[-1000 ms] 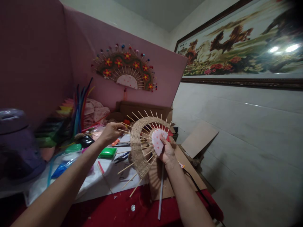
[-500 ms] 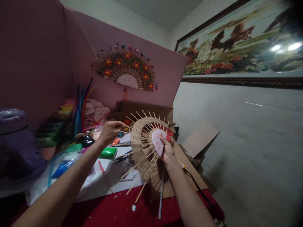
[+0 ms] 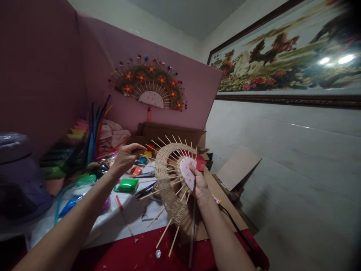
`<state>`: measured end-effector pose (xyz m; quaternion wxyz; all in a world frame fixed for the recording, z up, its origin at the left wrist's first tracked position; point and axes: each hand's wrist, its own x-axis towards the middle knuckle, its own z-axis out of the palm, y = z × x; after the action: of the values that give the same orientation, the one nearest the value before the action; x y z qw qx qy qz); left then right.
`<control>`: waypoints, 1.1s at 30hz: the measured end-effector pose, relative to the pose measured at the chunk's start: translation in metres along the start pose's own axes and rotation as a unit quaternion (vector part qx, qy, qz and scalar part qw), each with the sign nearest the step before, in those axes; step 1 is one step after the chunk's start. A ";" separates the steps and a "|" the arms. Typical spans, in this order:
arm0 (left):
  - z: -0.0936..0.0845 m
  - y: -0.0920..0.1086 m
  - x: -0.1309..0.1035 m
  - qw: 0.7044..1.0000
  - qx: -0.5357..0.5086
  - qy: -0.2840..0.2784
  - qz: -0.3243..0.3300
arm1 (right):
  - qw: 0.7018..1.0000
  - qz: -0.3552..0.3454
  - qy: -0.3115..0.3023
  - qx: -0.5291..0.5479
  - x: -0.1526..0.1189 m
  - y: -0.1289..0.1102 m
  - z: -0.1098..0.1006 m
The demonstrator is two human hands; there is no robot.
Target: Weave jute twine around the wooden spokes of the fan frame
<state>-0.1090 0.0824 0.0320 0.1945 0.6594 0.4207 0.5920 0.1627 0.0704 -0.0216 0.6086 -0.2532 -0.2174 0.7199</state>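
My right hand (image 3: 199, 184) grips a half-made fan by its white half-round centre (image 3: 187, 171) with pink dots, thumb on the front. Thin wooden sticks fan out from that centre, and a broad band of woven twine (image 3: 163, 180) runs through them in an arc. The stick ends poke out past the band. Beside the fan's upper left, my left hand (image 3: 127, 157) is closed in a pinch close to the tip of one stick; whatever lies between its fingertips is too thin to make out.
A finished fan with flowers (image 3: 150, 84) hangs on the pink board behind. Scissors (image 3: 148, 174), a green packet (image 3: 126, 185) and other craft bits lie on the table. A clear rod (image 3: 193, 233) is below the fan; cardboard (image 3: 222, 210) lies right. A purple container (image 3: 21, 177) stands left.
The fan has turned slightly and its lower sticks sit lower. My left hand has shifted a little left, still pinched. My right hand keeps its hold on the centre.
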 end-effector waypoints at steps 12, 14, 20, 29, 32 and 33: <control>0.000 -0.008 0.002 0.996 0.007 -0.015 0.084 | 0.999 0.010 0.033 0.026 -0.003 -0.002 0.005; -0.001 -0.006 0.001 0.995 0.055 0.013 0.087 | 0.999 0.019 0.030 0.019 -0.004 -0.002 0.004; -0.004 -0.001 0.001 0.983 0.124 0.059 0.122 | 0.999 0.031 0.024 0.027 -0.005 -0.002 0.004; -0.006 0.001 0.001 0.956 0.227 0.028 0.184 | 0.998 0.020 0.061 -0.022 -0.007 -0.002 0.010; -0.007 0.004 0.000 0.949 0.266 0.012 0.168 | 0.997 0.024 0.056 -0.036 -0.007 -0.001 0.008; -0.007 0.005 -0.001 0.948 0.277 0.006 0.159 | 0.998 0.017 0.041 -0.041 -0.006 0.000 0.007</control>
<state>-0.1136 0.0771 0.0369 -0.0953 0.7422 0.4587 0.4792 0.1594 0.0640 -0.0156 0.5937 -0.3111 -0.2170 0.7097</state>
